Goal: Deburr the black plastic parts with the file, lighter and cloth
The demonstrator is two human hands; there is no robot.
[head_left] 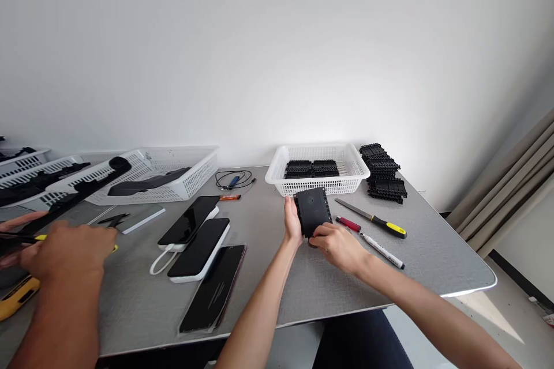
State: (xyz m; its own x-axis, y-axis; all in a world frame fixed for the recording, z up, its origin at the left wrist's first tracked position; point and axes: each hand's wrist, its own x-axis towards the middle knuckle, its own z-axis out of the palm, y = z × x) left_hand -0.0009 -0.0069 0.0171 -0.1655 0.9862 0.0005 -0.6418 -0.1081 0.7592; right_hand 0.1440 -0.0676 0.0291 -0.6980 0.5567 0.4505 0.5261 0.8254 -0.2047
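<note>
My left hand (pixel 293 222) grips a flat black plastic part (pixel 312 207) by its left side, holding it tilted up over the table. The part has a smooth face and toothed, notched edges. Against its lower right edge is my right hand (pixel 335 244), fingers curled and pressed together; whatever is between them is hidden. Just right of the hands lie a red lighter (pixel 348 223), a white marker (pixel 381 251) and a file (pixel 372 218) with a black and yellow handle. Behind them a white basket (pixel 318 186) holds several similar black parts (pixel 311 168).
Stacked black parts (pixel 383 173) stand right of the basket. Left are phones (pixel 212 288), white power banks (pixel 199 271), a cable (pixel 236 179) and another white basket (pixel 194 176). At far left a co-worker's hand (pixel 69 248) works near a long black piece (pixel 86 190). The table edge (pixel 454 293) curves at right.
</note>
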